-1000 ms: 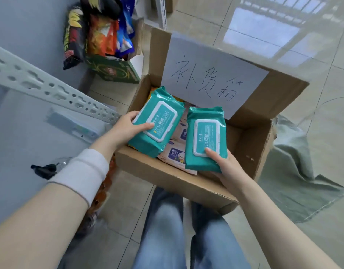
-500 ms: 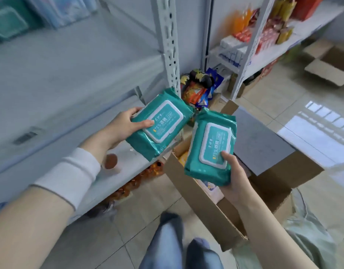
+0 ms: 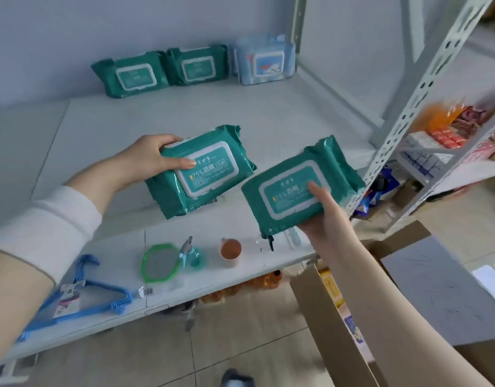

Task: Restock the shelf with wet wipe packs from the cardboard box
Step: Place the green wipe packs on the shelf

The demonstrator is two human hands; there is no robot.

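My left hand [image 3: 145, 163] grips a teal wet wipe pack [image 3: 210, 174] by its left end, thumb on its white lid. My right hand [image 3: 324, 213] holds a second teal pack [image 3: 291, 191] from below, thumb on its label. Both packs hang above the white upper shelf [image 3: 268, 115]. At the back of that shelf lie two teal packs [image 3: 134, 75] [image 3: 197, 65] and a stack of light blue packs [image 3: 265, 64]. The open cardboard box [image 3: 318, 303] stands on the floor at lower right; a few packs show inside.
The lower shelf [image 3: 254, 272] carries blue hangers [image 3: 81, 297], a green-rimmed mirror [image 3: 159, 266], a small spray bottle [image 3: 191, 254] and an orange cup [image 3: 231, 251]. A perforated white upright [image 3: 408, 107] stands at right, with a snack shelf [image 3: 450, 141] beyond it.
Both hands lifted their packs out of the box and carried them up and left over the upper shelf. My view swung from the box up to the shelf.
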